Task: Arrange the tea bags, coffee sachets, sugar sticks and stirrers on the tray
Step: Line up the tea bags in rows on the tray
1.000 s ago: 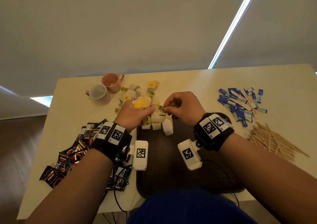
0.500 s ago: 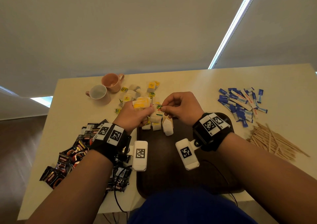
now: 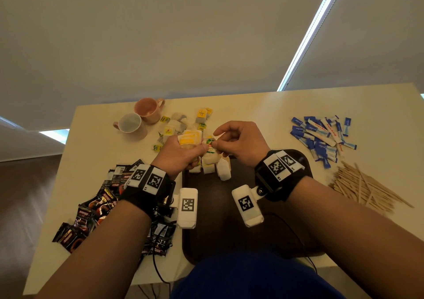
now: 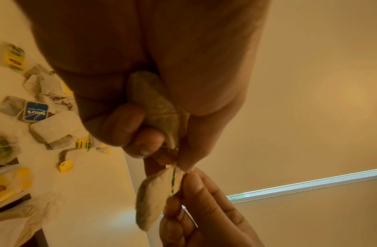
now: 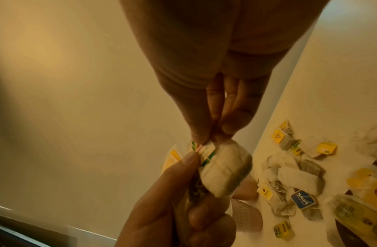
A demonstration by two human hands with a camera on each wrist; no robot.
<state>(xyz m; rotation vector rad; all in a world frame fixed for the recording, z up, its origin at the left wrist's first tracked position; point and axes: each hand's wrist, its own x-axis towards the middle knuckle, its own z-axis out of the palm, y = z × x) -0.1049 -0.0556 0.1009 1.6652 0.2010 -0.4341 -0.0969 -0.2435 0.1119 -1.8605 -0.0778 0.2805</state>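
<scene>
The right hand [image 3: 241, 144] pinches, between thumb and forefinger, the small green-and-white paper tag [image 5: 204, 150] of a pale, plump paper tea bag [image 5: 223, 173], which hangs in the air between both hands above the far edge of the dark brown oval tray [image 3: 213, 230]. The left hand [image 3: 181, 154] is clenched round a bunch of tea bags, a yellow-wrapped one [image 3: 190, 137] uppermost, and its thumb tip presses against the same tag. Compared with a second ago the right forefinger has lifted and uncurled a little while the pinch holds, and both hands have barely shifted; this suggests the person is teasing one bag or its string free of the bunch rather than setting anything down, so the tea-bag step appears to be only partly done. A few white tea bags [image 3: 223, 171] already stand at the tray's far end. More tea bags [image 3: 174, 126] lie loose on the cream table [image 3: 263, 106] beyond, near two mugs [image 3: 137, 120]; the black coffee sachets [image 3: 96, 207], blue-and-white sugar sticks [image 3: 321, 138] and wooden stirrers [image 3: 362, 188] all lie off the tray. How many bags the left fist holds cannot be told, any string is too fine to make out, and the forearms cover much of the tray.
</scene>
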